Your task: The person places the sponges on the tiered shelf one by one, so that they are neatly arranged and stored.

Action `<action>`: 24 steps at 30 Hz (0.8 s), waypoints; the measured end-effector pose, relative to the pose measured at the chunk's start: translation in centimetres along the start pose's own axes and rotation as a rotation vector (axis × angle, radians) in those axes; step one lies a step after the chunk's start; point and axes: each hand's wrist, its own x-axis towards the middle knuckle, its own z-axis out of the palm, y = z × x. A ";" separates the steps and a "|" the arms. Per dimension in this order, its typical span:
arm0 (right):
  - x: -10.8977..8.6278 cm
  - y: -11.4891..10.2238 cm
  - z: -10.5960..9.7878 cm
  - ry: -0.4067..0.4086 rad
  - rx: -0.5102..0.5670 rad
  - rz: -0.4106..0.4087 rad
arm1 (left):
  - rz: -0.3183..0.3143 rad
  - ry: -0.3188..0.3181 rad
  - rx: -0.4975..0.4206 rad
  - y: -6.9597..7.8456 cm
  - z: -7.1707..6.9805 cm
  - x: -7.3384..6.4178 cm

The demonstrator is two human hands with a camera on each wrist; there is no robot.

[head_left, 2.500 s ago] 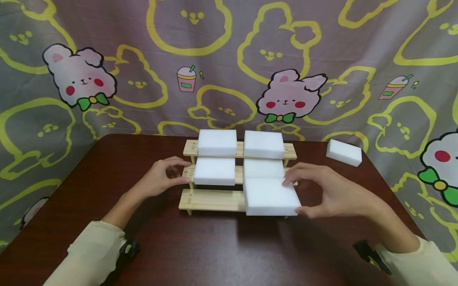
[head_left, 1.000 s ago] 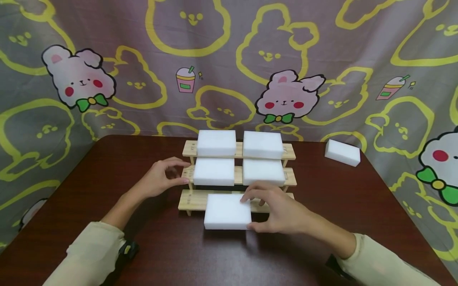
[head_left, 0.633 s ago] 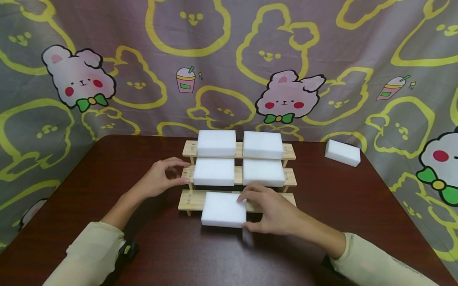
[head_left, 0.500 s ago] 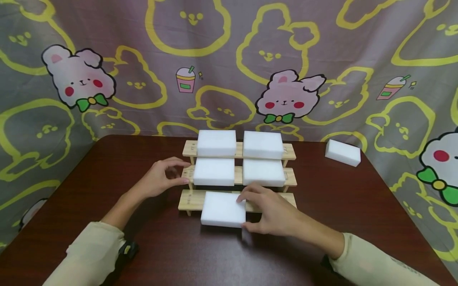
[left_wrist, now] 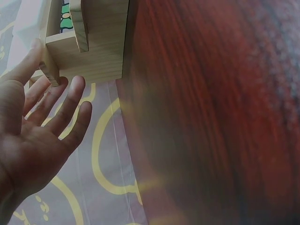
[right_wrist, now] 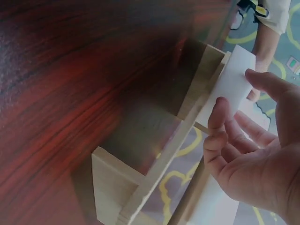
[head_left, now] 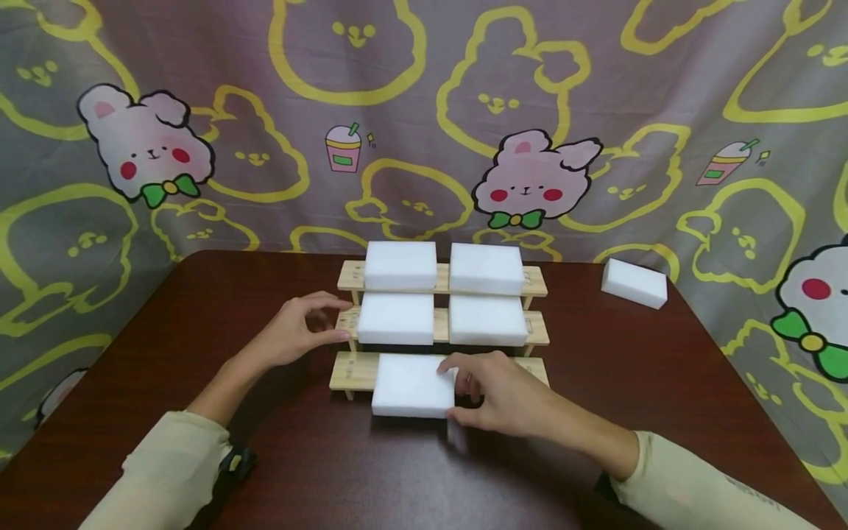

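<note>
In the head view my right hand point(head_left: 506, 394) pinches the right end of a white foam block point(head_left: 411, 383), thumb at the front edge and index finger on top. The block lies over the lowest board of a three-tier wooden stand point(head_left: 347, 372), its front jutting past the board. The right wrist view also shows the white foam block point(right_wrist: 229, 84) between thumb and fingers. My left hand point(head_left: 294, 331) holds the left end of the middle board. The left wrist view shows the left hand point(left_wrist: 42, 117) with its thumb against the board's end and the other fingers loosely extended.
Two white blocks point(head_left: 400, 263) sit on the top tier, and two more white blocks point(head_left: 395, 318) on the middle tier. Another white block point(head_left: 634, 283) lies at the far right of the dark table point(head_left: 265, 456). A patterned curtain point(head_left: 411, 110) hangs behind.
My right hand has brought the white foam block leftward from the right end of the stand to the middle of the lowest tier, then slightly back. The left hand has stayed put.
</note>
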 end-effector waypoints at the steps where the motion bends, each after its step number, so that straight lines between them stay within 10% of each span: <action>1: 0.0 0.1 0.0 0.001 0.014 -0.004 | -0.002 -0.001 0.001 0.0 0.0 0.0; 24: 1.7 0.4 1.5 0.092 0.096 -0.082 | 0.011 0.013 -0.018 -0.1 0.2 0.0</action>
